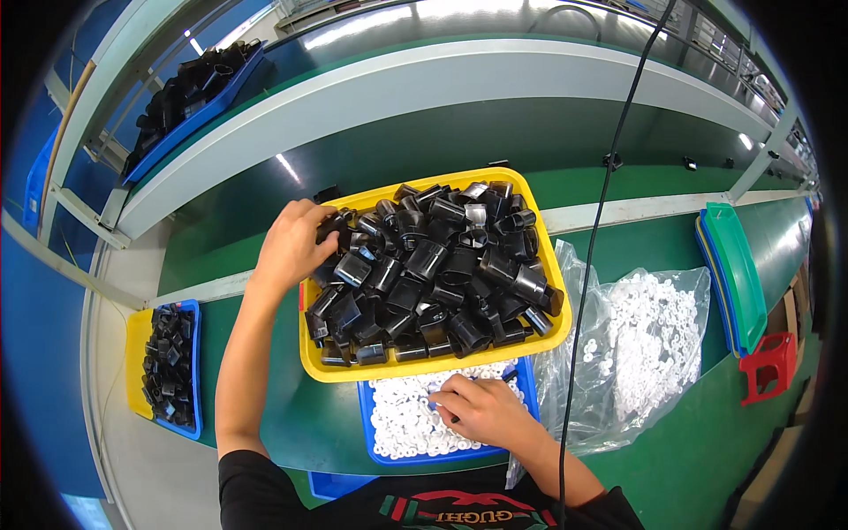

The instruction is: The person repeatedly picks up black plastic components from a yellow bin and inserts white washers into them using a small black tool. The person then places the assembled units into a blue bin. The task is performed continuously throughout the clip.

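Observation:
A yellow tray [329, 374] heaped with glossy black plastic parts [426, 261] sits in the middle of the bench. At its left rim, my left hand [296, 243] is closed on one black plastic part [332, 224]. In front of the yellow tray, and partly under it, is a blue tray [530, 389] filled with small white rings [402, 415]. Over these rings, my right hand [481, 411] has its fingers pinched together. Something small and dark shows at its fingertips, but I cannot make out what it is.
A clear plastic bag [649, 340] of white rings lies right of the trays, crossed by a hanging black cable [594, 238]. Nested trays [738, 278] and a red stool [767, 367] are farther right. Dark parts fill a small bin [196, 371] at left and a blue tray [199, 119] above.

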{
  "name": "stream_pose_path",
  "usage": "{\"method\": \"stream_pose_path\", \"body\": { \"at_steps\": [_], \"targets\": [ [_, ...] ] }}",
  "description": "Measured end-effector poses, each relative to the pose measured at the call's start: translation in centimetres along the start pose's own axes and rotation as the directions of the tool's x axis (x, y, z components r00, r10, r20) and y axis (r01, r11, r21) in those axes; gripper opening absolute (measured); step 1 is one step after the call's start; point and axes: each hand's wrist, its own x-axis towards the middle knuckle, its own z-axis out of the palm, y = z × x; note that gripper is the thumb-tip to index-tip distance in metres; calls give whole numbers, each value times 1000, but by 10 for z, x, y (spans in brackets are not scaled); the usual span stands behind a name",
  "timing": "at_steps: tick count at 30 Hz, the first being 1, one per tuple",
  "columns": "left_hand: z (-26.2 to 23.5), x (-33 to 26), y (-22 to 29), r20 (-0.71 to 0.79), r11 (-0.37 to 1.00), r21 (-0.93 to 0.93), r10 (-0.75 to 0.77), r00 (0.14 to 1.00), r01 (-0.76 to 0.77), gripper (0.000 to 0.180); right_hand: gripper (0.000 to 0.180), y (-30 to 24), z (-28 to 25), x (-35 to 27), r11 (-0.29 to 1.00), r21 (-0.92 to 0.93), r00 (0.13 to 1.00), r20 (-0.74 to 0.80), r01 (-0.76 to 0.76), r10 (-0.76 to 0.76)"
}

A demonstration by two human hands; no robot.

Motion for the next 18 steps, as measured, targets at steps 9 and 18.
{"method": "stream_pose_path", "body": {
  "at_steps": [9,18],
  "targets": [
    [-30,-91,54,-52,316,-943,-439,897,100,55,18,1,-4,3,999,33,1000,19,-16,15],
    [2,-135,132,186,-320,-938,-132,974,136,38,27,-5,-15,16,972,230,990,-122,-44,73]
  ]
}}
